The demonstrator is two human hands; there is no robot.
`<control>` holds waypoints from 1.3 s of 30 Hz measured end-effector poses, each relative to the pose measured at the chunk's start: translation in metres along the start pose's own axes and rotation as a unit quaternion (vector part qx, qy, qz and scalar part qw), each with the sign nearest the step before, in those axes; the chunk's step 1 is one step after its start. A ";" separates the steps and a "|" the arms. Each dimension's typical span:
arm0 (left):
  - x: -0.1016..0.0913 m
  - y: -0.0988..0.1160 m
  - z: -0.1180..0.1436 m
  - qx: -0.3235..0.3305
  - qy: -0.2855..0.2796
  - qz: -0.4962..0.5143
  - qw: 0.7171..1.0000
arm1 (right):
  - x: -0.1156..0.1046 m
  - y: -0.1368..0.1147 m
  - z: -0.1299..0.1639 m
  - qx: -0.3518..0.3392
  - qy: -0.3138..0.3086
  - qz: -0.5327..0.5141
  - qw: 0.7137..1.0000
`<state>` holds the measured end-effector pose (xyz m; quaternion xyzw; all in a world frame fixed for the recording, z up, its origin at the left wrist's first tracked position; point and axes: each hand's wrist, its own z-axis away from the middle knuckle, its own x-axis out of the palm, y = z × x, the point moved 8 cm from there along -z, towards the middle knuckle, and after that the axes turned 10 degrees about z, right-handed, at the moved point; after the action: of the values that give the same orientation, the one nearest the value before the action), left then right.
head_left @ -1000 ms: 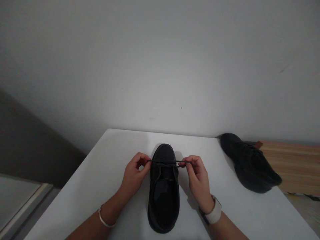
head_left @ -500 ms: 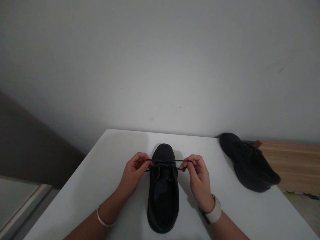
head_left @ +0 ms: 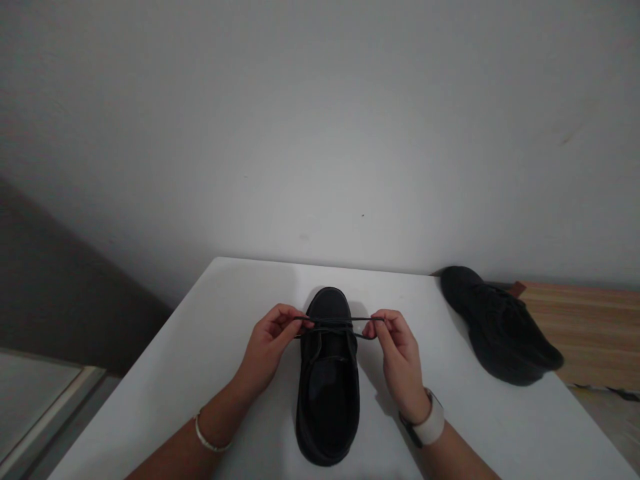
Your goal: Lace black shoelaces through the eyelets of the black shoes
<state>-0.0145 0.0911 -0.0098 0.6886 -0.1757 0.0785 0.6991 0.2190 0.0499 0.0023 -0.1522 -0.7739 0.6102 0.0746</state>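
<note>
A black lace-up shoe (head_left: 329, 407) stands upright on the white table, its toe pointing away from me and its opening toward me. Its dark shoelace (head_left: 361, 319) stretches sideways across the front of the shoe. On the left, my left hand (head_left: 273, 340) pinches the lace between thumb and fingers close to the shoe's edge. My right hand (head_left: 399, 350) pinches the lace on the opposite side, a little way out from the shoe. Exactly how the strands cross over the tongue is too small to make out.
A second black shoe (head_left: 500, 327) lies near the right edge of the white table (head_left: 220, 300). Behind the table rises a pale wall (head_left: 320, 133). A wood-patterned surface (head_left: 585, 330) shows beyond the table on the right.
The lace strands on the right look straighter and tauter than before. Both hands keep their pinch and have hardly moved; the view has shifted slightly.
</note>
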 end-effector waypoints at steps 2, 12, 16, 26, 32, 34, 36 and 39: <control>-0.001 -0.004 0.000 -0.005 -0.002 0.013 1.000 | 0.002 0.003 0.001 0.009 -0.007 -0.028 1.000; -0.004 -0.008 -0.002 -0.011 0.001 0.041 0.999 | 0.002 -0.002 0.003 0.003 -0.001 -0.059 0.998; -0.003 -0.009 -0.001 -0.018 0.004 0.044 0.999 | 0.002 -0.002 0.003 0.001 -0.003 -0.064 0.998; -0.001 -0.011 0.000 -0.043 0.005 0.054 0.998 | 0.005 0.004 0.006 0.010 -0.029 -0.099 0.995; 0.004 -0.016 0.002 -0.068 -0.015 0.075 0.995 | 0.004 0.003 0.006 0.013 -0.027 -0.068 0.997; 0.005 -0.015 0.002 -0.076 -0.020 0.082 0.994 | 0.003 0.002 0.006 0.013 -0.022 -0.060 0.998; 0.007 -0.015 0.002 -0.084 -0.025 0.089 0.992 | 0.003 0.002 0.006 0.019 -0.019 -0.057 0.998; 0.007 -0.017 0.003 -0.100 -0.033 0.098 0.990 | 0.003 0.004 0.007 0.034 -0.019 -0.067 0.997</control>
<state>-0.0024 0.0867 -0.0232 0.5972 -0.2722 0.1065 0.7470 0.2151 0.0453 -0.0035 -0.0855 -0.7626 0.6324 0.1056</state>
